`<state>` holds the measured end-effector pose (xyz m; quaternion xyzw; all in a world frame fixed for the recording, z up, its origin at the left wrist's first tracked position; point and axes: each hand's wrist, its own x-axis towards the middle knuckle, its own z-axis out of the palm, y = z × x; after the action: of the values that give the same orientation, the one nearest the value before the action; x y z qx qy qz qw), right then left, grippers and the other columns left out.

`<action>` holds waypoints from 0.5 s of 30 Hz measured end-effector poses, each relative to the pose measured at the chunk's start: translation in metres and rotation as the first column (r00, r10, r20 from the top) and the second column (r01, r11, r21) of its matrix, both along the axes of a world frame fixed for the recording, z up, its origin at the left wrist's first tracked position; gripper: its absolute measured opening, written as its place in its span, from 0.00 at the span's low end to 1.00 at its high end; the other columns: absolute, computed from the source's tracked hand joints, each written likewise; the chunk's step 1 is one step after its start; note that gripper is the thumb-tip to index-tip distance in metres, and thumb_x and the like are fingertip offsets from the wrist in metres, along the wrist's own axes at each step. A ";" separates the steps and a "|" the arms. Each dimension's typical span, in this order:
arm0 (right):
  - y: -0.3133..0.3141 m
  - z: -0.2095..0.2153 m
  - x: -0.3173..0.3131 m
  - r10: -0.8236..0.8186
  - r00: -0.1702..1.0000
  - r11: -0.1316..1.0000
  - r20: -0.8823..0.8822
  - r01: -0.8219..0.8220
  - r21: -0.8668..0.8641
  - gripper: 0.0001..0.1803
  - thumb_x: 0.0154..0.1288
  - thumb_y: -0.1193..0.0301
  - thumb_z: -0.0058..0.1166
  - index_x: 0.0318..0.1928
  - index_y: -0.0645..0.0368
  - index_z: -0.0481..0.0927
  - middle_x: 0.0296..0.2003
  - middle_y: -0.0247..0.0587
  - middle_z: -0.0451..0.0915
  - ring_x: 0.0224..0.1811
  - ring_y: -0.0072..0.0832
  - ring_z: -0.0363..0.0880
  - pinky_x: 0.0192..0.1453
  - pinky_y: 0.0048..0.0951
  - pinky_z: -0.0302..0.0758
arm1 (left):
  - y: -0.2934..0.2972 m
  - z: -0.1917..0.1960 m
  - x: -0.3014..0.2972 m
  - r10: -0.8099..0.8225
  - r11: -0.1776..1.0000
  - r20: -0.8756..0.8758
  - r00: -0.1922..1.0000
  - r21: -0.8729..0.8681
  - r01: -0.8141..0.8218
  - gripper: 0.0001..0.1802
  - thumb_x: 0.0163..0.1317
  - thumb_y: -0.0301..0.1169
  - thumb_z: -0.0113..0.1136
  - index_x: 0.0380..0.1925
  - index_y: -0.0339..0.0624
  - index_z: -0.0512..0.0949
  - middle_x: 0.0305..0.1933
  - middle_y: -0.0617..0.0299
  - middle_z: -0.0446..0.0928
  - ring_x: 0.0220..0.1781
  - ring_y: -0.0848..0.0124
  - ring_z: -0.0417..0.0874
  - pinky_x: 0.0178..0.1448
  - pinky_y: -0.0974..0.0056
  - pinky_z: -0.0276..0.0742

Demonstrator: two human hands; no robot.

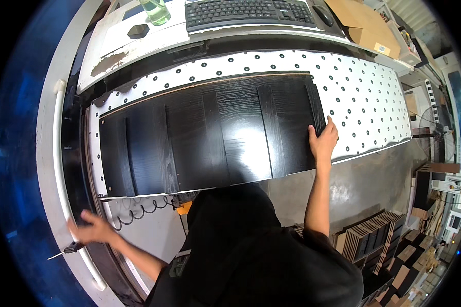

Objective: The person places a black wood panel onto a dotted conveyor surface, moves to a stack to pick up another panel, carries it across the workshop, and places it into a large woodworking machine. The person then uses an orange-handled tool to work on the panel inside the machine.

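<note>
A long black wood-grain panel [189, 133] lies on a white table top [363, 107] dotted with dark round studs. Several raised black strips [268, 123] cross it from back to front. At the panel's right end, my right hand [323, 142] straddles the end strip [316, 102], thumb on one side and fingers on the other. Off the table's left end, my left hand [93, 230] is slightly blurred, its fingers apart, over a white rail [61, 148]. Just below that hand is a small black piece [72, 247] with a thin pale stick; I cannot tell that they touch.
A shelf behind the table carries a keyboard [251, 14], a mouse [322, 15], a green bottle [156, 11], a small black box [138, 31] and a cardboard box [361, 30]. A coiled hose [146, 207] hangs at the front left. Stacked panels [371, 238] stand lower right.
</note>
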<state>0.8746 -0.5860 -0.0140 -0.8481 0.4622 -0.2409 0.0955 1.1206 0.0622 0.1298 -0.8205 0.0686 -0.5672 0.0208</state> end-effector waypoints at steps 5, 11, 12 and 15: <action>0.005 0.006 -0.026 0.058 0.998 0.982 -0.015 -0.054 0.182 0.36 0.64 0.59 0.67 0.66 0.68 0.72 0.63 0.59 0.76 0.66 0.55 0.72 0.72 0.48 0.69 | -0.062 -0.102 0.047 -0.215 0.976 -0.628 0.748 -0.170 0.137 0.37 0.68 0.49 0.65 0.70 0.41 0.70 0.71 0.33 0.66 0.73 0.37 0.67 0.76 0.42 0.62; 0.013 -0.012 -0.056 0.072 0.997 0.997 -0.023 -0.072 0.011 0.33 0.67 0.57 0.66 0.61 0.71 0.76 0.64 0.61 0.76 0.68 0.56 0.73 0.73 0.48 0.69 | -0.095 -0.154 0.067 -0.291 0.957 -0.798 0.528 -0.243 0.161 0.39 0.70 0.51 0.61 0.73 0.40 0.66 0.75 0.34 0.63 0.75 0.37 0.65 0.77 0.41 0.60; 0.016 -0.012 -0.057 0.067 0.997 0.998 -0.045 -0.067 -0.007 0.33 0.68 0.57 0.65 0.61 0.71 0.76 0.64 0.62 0.76 0.68 0.56 0.73 0.73 0.49 0.69 | -0.105 -0.149 0.064 -0.241 0.971 -0.806 0.541 -0.204 0.128 0.38 0.71 0.51 0.60 0.73 0.41 0.66 0.75 0.35 0.63 0.75 0.38 0.65 0.77 0.42 0.59; 0.021 -0.014 -0.053 0.021 0.993 0.998 -0.117 -0.027 -0.054 0.32 0.70 0.56 0.62 0.62 0.71 0.75 0.63 0.61 0.77 0.66 0.56 0.74 0.72 0.49 0.69 | -0.109 -0.146 0.064 -0.213 0.977 -0.822 0.528 -0.189 0.100 0.37 0.72 0.49 0.58 0.75 0.42 0.65 0.76 0.37 0.63 0.76 0.40 0.64 0.79 0.43 0.56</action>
<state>0.8219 -0.5647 -0.0281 -0.8685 0.4497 -0.2028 0.0476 1.1842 -0.0470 -0.0166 -0.9814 0.1096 -0.1089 -0.1141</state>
